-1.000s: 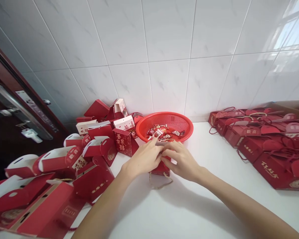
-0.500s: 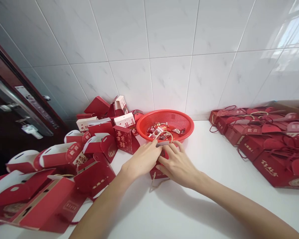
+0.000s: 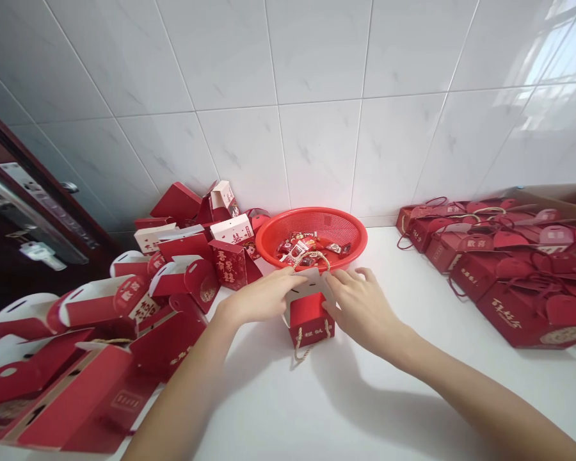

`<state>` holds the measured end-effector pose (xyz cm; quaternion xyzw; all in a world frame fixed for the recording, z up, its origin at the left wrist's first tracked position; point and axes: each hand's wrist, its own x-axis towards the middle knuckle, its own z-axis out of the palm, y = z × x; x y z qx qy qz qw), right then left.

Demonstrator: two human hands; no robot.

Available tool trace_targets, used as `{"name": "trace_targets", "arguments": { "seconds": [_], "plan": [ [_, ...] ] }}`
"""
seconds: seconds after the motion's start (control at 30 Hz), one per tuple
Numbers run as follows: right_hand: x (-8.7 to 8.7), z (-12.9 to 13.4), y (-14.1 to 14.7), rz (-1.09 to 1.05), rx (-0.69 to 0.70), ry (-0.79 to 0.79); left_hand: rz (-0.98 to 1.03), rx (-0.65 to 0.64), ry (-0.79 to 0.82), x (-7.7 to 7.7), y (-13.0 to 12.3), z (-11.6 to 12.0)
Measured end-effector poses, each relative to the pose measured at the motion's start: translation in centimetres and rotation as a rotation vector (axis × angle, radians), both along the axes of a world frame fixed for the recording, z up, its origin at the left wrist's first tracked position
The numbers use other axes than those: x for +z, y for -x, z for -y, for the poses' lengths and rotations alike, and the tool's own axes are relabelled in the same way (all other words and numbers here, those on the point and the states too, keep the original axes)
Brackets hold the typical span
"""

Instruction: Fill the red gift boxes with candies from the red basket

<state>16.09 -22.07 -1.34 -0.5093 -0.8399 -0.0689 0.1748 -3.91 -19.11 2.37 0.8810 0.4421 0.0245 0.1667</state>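
the small red box (image 3: 312, 334) is sitting upright on the white bench (image 3: 278, 403), just in front of the red plastic basket (image 3: 333, 223), its pale inner flap (image 3: 312, 280) standing open. the left hand (image 3: 259, 299) is touching the flap's left edge and the right hand (image 3: 367, 314) its right, probably steadying thin, springy card from both sides. the fingers are bending in fairly narrowly, though i cannot tell whether either set is truly pinching. twisted, fibrous cord (image 3: 300, 354) is hanging in a loop down the box's front. glossy wrapped sweets (image 3: 307, 246) are lying in the basket's fine round mesh, seemingly within easy reach. round-flapped open boxes (image 3: 96, 304) are crowding the left; corded, folded-over boxes (image 3: 513, 317) are packing closely together at the right.
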Motion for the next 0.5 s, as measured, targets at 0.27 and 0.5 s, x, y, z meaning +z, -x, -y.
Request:
{"name": "trace_targets", "arguments": {
  "seconds": [0.27,0.5],
  "plan": [
    [2.5,-0.6,-2.2,-0.304,0.091,0.466,0.001,0.076,0.225,1.0,1.2,-0.8],
    [2.9,-1.1,-3.8,-0.334,0.220,0.687,-0.134,0.113,0.290,1.9,0.2,1.7]
  ]
}}
